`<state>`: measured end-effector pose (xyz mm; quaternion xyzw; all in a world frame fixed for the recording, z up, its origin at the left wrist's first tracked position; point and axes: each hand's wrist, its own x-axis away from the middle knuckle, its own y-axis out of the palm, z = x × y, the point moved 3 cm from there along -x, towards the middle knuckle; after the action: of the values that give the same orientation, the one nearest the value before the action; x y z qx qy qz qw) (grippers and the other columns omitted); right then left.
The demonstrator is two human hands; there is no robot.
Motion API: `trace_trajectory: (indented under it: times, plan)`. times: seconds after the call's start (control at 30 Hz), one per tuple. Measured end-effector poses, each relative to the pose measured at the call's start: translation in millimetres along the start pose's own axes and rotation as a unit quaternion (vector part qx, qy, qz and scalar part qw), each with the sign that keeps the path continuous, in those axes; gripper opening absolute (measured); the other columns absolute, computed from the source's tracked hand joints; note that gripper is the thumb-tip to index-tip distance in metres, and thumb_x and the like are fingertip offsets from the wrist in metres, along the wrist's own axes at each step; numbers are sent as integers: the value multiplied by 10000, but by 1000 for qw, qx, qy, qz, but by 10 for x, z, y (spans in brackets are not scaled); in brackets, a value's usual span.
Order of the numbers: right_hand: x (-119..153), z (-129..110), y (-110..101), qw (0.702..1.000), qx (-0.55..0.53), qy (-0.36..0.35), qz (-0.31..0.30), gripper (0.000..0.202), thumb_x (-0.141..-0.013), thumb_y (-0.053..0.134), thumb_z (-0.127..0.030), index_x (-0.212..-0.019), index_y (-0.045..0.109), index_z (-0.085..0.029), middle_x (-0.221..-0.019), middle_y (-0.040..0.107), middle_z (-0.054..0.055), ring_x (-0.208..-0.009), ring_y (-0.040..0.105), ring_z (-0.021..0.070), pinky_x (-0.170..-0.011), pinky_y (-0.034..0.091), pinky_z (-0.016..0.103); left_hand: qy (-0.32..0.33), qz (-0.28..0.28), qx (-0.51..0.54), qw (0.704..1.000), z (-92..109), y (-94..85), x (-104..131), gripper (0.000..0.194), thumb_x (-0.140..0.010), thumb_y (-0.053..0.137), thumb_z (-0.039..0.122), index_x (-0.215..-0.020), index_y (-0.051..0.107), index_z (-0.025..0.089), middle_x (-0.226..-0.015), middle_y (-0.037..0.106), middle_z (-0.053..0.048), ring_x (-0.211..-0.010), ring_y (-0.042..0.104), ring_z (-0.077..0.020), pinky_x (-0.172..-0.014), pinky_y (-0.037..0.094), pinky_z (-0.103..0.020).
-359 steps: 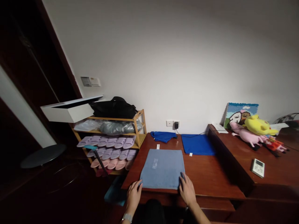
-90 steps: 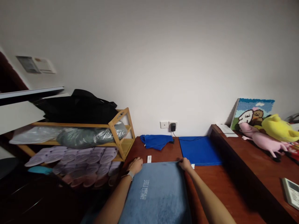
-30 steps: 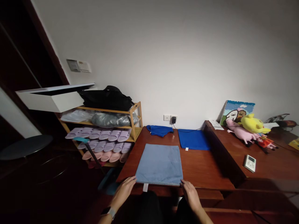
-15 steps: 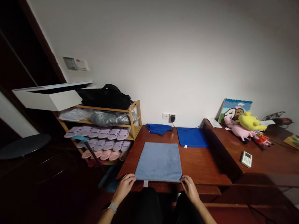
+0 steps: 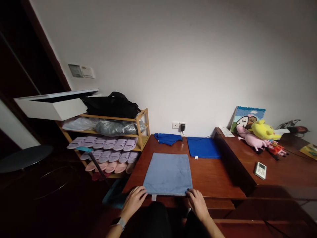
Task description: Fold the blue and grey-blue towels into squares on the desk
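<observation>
Left hand (image 5: 135, 200) and right hand (image 5: 196, 202) each pinch a near corner of the light-blue towel (image 5: 168, 173), fingers (image 5: 142, 190) narrow on the hem. Towel lies flat on the desk (image 5: 215, 180), long axis running straight away from the fingertips (both hands equally near).

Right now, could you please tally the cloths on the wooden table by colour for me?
Light blue towel, its near corners under the left hand and right hand: 1
Royal blue, one flat cloth and one crumpled cloth: 2
Total: 3
</observation>
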<state>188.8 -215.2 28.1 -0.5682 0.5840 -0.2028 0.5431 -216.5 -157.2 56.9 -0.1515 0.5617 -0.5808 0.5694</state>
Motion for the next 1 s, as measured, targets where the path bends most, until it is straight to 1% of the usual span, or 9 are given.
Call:
trace_trajectory:
  times: [0.13, 0.2, 0.37, 0.47, 0.57, 0.63, 0.73, 0.87, 1.0]
  plan:
    - [-93, -34, -8, 999, -15, 10, -46, 394, -962, 492, -127, -1245, 668, -337, -1222, 685, 43, -1025, 604, 250, -900, 452, 371, 19, -71, 27, 997, 209, 65, -107, 269, -1010, 507, 315, -936, 765, 303, -958, 743, -18, -926, 685, -205, -880, 528, -348]
    - [-104, -30, -14, 997, -35, 22, -58, 356, -975, 477, -154, -1199, 686, -335, -1190, 690, 44, -1008, 599, 249, -896, 441, 370, 9, -84, 44, 996, 239, 92, -118, 278, -1012, 497, 308, -900, 750, 295, -923, 727, -20, -903, 674, -203, -857, 519, -338]
    - [-92, -22, -43, 992, -92, 54, -61, 308, -994, 455, -228, -1160, 700, -314, -1101, 691, 55, -1002, 591, 251, -900, 439, 369, -19, -81, 64, 994, 192, 124, -93, 226, -999, 514, 332, -952, 733, 298, -970, 721, -27, -946, 662, -221, -873, 506, -344]
    - [-142, -28, -65, 989, -121, 44, -69, 325, -1011, 415, -238, -1146, 705, -298, -1099, 691, 62, -999, 597, 245, -900, 448, 362, -41, -88, 88, 991, 178, 119, -137, 282, -1008, 488, 340, -856, 717, 278, -907, 711, -28, -914, 660, -220, -854, 503, -344]
    - [-243, -5, -88, 986, -146, 45, -60, 340, -1034, 372, -256, -1054, 711, -269, -1037, 693, 62, -975, 611, 232, -881, 466, 337, -56, -97, 103, 988, 176, 127, -207, 287, -996, 498, 349, -805, 694, 261, -867, 700, -29, -879, 652, -217, -842, 500, -346]
    - [-302, 13, -91, 988, -132, 42, -60, 331, -1038, 379, -266, -1003, 708, -259, -1000, 692, 55, -946, 613, 224, -860, 466, 322, -55, -95, 103, 989, 175, 148, -234, 243, -987, 514, 338, -862, 708, 264, -909, 714, -33, -908, 653, -221, -871, 494, -356]
    - [-315, 9, -81, 993, -89, 24, -71, 282, -1031, 425, -269, -995, 705, -263, -1007, 696, 42, -919, 602, 220, -840, 447, 316, -51, -79, 97, 991, 163, 186, -227, 216, -982, 525, 324, -928, 728, 274, -976, 733, -42, -952, 658, -234, -899, 489, -375]
    - [-206, -30, -113, 994, -84, 27, -59, 264, -1007, 453, -223, -1076, 697, -298, -1093, 702, 25, -959, 602, 218, -864, 427, 320, -62, -76, 81, 992, 150, 204, -192, 227, -967, 531, 310, -847, 719, 271, -915, 729, -36, -910, 656, -234, -868, 488, -370]
    - [-141, -67, -160, 992, -103, 43, -58, 309, -958, 444, -159, -1075, 693, -300, -1097, 703, 29, -978, 609, 226, -892, 432, 335, -88, -86, 66, 990, 163, 183, -197, 152, -895, 570, 236, -836, 707, 267, -894, 716, -25, -906, 652, -230, -870, 474, -362]
